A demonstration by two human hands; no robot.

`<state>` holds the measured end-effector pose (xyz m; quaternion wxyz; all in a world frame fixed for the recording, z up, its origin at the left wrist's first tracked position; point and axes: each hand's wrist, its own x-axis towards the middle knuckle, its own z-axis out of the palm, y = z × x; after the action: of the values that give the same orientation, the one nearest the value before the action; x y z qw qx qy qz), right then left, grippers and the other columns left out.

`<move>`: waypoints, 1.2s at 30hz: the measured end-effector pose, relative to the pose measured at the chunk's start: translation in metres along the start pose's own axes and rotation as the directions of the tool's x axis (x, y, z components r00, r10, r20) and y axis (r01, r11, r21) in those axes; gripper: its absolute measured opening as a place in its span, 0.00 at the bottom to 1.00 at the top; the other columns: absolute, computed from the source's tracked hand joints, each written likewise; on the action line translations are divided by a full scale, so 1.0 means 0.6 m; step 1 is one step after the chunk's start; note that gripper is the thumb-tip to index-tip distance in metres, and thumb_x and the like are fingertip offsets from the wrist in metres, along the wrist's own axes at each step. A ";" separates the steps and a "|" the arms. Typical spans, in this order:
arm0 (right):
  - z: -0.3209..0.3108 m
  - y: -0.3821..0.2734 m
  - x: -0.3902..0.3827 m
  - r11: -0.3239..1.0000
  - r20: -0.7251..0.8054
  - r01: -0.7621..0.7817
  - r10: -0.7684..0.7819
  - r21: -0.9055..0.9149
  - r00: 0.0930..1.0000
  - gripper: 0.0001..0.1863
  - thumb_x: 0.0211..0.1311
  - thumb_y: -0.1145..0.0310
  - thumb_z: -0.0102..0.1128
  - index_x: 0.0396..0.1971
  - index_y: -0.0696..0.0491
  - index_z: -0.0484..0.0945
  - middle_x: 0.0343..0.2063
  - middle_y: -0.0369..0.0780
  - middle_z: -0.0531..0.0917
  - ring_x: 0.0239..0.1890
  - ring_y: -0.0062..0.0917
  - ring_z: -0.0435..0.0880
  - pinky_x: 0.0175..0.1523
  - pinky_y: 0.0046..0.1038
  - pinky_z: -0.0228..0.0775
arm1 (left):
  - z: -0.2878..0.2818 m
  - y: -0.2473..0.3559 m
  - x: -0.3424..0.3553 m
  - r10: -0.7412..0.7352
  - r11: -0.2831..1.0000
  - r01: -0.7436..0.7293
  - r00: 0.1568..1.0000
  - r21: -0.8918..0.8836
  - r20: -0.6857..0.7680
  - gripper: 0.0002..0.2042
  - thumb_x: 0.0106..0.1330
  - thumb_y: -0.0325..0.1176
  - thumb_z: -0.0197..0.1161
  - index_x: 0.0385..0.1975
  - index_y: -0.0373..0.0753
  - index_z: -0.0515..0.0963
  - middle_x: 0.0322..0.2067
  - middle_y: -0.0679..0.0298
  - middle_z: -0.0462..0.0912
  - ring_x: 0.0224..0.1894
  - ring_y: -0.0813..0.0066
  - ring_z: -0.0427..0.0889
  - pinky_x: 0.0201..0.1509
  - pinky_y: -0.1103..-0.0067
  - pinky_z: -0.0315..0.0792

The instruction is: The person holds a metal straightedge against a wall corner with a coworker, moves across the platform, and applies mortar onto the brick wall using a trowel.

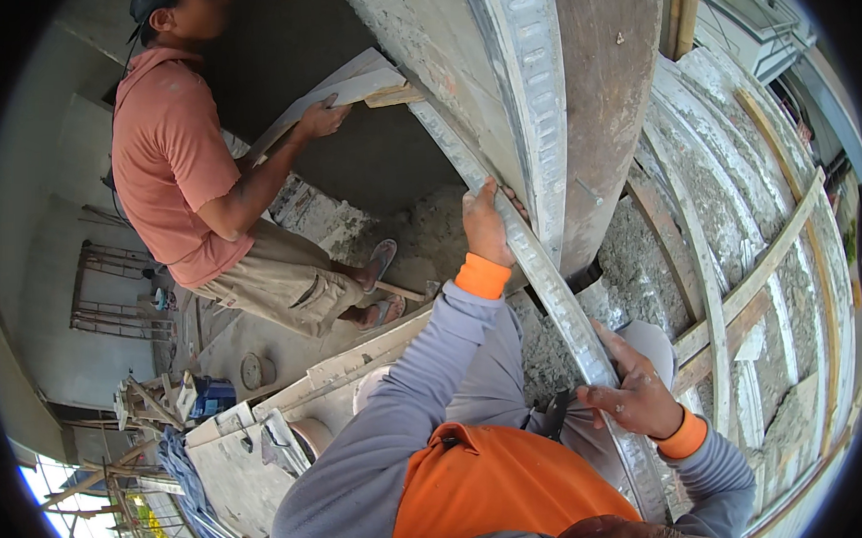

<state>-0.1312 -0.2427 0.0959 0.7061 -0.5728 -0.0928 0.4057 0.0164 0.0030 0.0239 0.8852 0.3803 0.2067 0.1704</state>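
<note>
A long, narrow metal straightedge (560,311), smeared with cement, runs slantwise from the wall's edge down to my body. Midway along it, my left hand (487,226) is closed round the bar, thumb on top and fingertips showing on the far side. Nearer to me, my right hand (636,387) grips the same bar by its edge, its index finger stretched along it. The upper part of the straightedge lies close beside a concrete column (440,38) with a perforated metal strip (536,91) and a brown board (606,98) along its corner.
A co-worker in a salmon shirt (172,165) stands at left, holding a pale board (346,85). Rough cement slabs with wooden battens (740,299) slope away at right. Planks (358,354), a bucket (255,371) and a blue container (210,396) are at lower left.
</note>
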 end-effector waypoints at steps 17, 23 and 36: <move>0.022 0.005 0.016 0.978 -0.155 -0.088 0.059 -0.187 0.986 0.36 0.55 0.80 0.61 0.63 0.60 0.56 0.29 0.37 0.77 0.21 0.17 0.76 0.22 0.20 0.72 | -0.019 0.000 0.004 -0.070 0.996 0.072 0.997 -0.049 0.034 0.11 0.66 0.36 0.57 0.37 0.41 0.62 0.24 0.61 0.73 0.21 0.70 0.74 0.22 0.72 0.73; 0.026 0.017 0.016 0.960 -0.183 -0.140 0.096 -0.243 0.978 0.34 0.55 0.79 0.62 0.62 0.60 0.58 0.29 0.36 0.76 0.19 0.16 0.75 0.22 0.18 0.71 | -0.054 -0.009 0.012 -0.114 0.993 0.113 0.989 0.025 0.089 0.12 0.65 0.37 0.58 0.38 0.40 0.64 0.27 0.61 0.74 0.22 0.69 0.76 0.25 0.72 0.74; 0.006 0.073 0.004 0.742 -0.204 -0.181 0.061 -0.646 0.977 0.35 0.53 0.74 0.66 0.60 0.62 0.61 0.26 0.41 0.81 0.21 0.20 0.79 0.25 0.22 0.71 | -0.176 -0.047 -0.022 0.136 0.892 -0.079 0.986 0.446 -0.098 0.32 0.62 0.39 0.64 0.58 0.28 0.56 0.49 0.54 0.70 0.47 0.70 0.75 0.50 0.74 0.72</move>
<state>-0.1520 -0.2379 0.0576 0.4355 -0.8224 -0.1323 0.3414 -0.0434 0.0421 -0.0602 0.7505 0.5699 0.2743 0.1917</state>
